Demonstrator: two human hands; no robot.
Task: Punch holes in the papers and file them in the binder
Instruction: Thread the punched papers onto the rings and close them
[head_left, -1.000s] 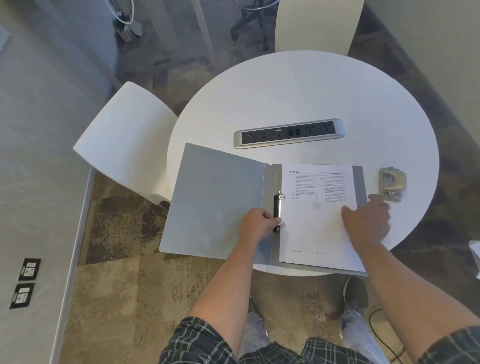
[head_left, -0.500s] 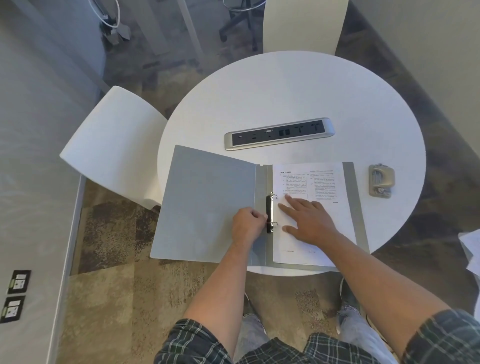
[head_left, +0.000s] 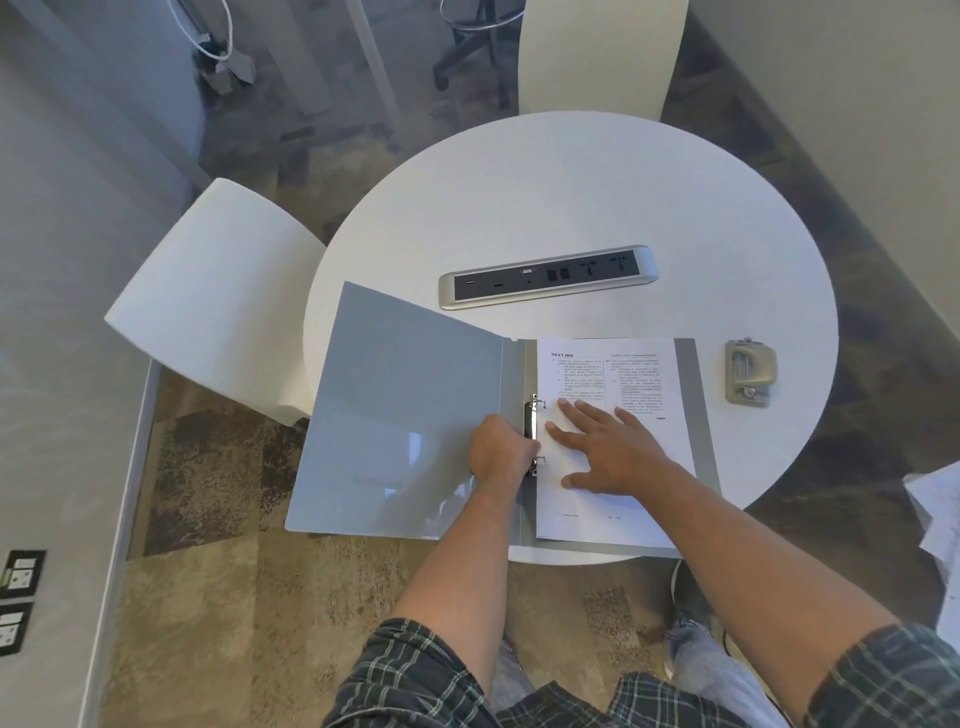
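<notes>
- Two ring prongs of binder (head_left: 410, 415) passing through papers (head_left: 613, 374), lying in right half, on table (head_left: 571, 208).
- Pressing papers flat, right hand (head_left: 613, 452) spread.
- Pinching ring mechanism (head_left: 531, 423), left hand (head_left: 501, 452) curled.
- Risking torn holes if rings snapping misaligned.

Single head view, wide-angle, looks steeply down over round table (head_left: 571, 208); forearms enter from bottom edge.
</notes>
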